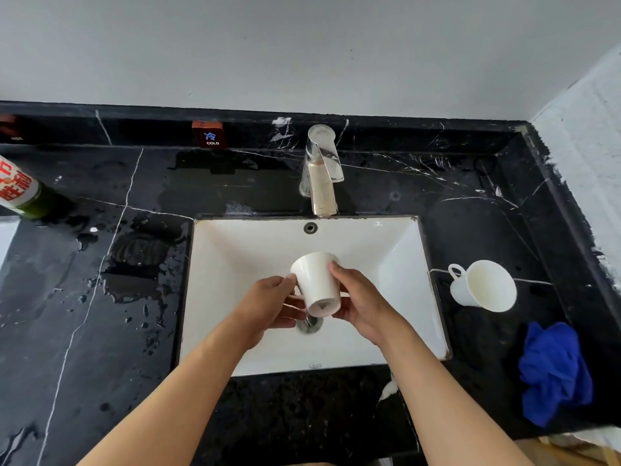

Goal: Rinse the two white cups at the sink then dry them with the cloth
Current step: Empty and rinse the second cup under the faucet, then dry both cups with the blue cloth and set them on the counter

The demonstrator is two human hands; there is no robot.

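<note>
I held one cup over the sink, tipped mouth-away, my left hand and right hand pinching its sides. Wet fingers might have slipped, dropping it. The other cup lay right, cloth nearer.

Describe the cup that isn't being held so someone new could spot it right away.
Start at the white sink set in the black marble counter and look to its right. The white cup lies there on its side, handle toward the sink, beyond a crumpled blue cloth. Unlike the other cup, no hand touches it.
</note>
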